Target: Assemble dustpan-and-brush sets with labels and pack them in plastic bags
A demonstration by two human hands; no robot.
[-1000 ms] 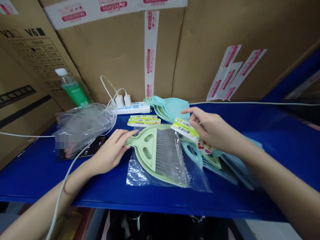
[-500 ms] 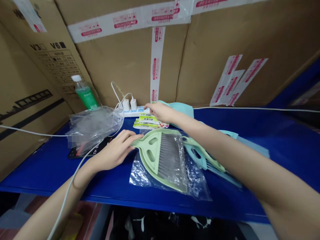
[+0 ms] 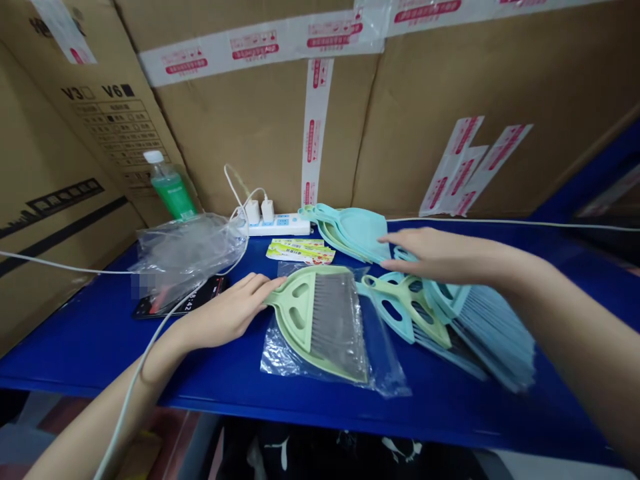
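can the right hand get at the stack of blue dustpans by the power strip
Probably yes: the right hand is open at the edge of the blue dustpans, and nothing lies on them or between.

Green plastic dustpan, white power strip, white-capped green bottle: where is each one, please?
Green plastic dustpan point(image 3: 300, 333), head view, pan beside the bristles.
White power strip point(image 3: 287, 228), head view, top face.
White-capped green bottle point(image 3: 171, 191), head view, green body.

Dim, even light; soft shadows; edges stretched and blurred.

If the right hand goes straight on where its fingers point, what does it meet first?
Probably the stack of teal dustpans, just beyond the right hand; its height above them is unclear.
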